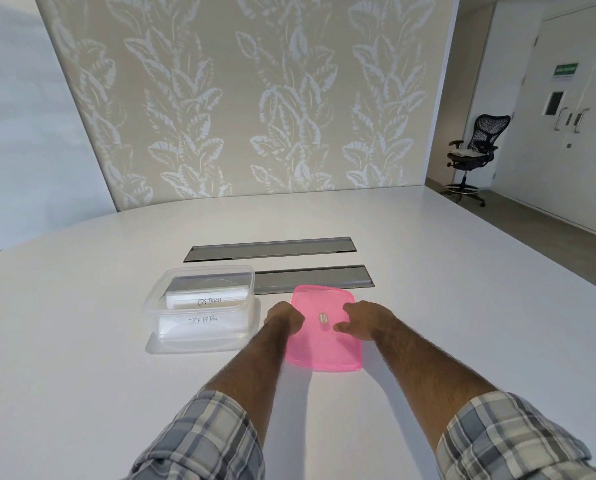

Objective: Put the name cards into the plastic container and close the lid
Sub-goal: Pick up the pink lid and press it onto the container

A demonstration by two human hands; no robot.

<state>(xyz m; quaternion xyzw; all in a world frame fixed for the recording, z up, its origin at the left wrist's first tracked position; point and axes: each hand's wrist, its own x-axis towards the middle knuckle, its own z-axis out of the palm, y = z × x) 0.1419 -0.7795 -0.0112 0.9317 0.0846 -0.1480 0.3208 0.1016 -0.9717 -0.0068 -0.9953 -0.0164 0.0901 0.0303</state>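
Head view, white table (82,341). Clear container (199,306) stands open, left of centre, its far edge overlapping the nearer of two grey slots (310,278) set in the tabletop. Cards (205,301) lie inside the container: one reads "OSTRICH", another nearer the camera reads "ZEBRA"; the total no. of cards cannot be told through the plastic. Pink lid (324,344) lies flat on the table just right of the container, not touching it, w/ a small round sticker at its centre. Left hand (284,318) sits at the lid's left edge, fingers curled under; whether they actually grip the edge cannot be told. Right hand (360,318) rests over the lid's right side, fingers bent, thumb tip on the lid surface near the sticker; a firm grasp cannot be confirmed. Both forearms bare, plaid sleeves (199,441) rolled up. Background: leaf-pattern wall (248,98), office chair (473,150) at far right beside the doors.
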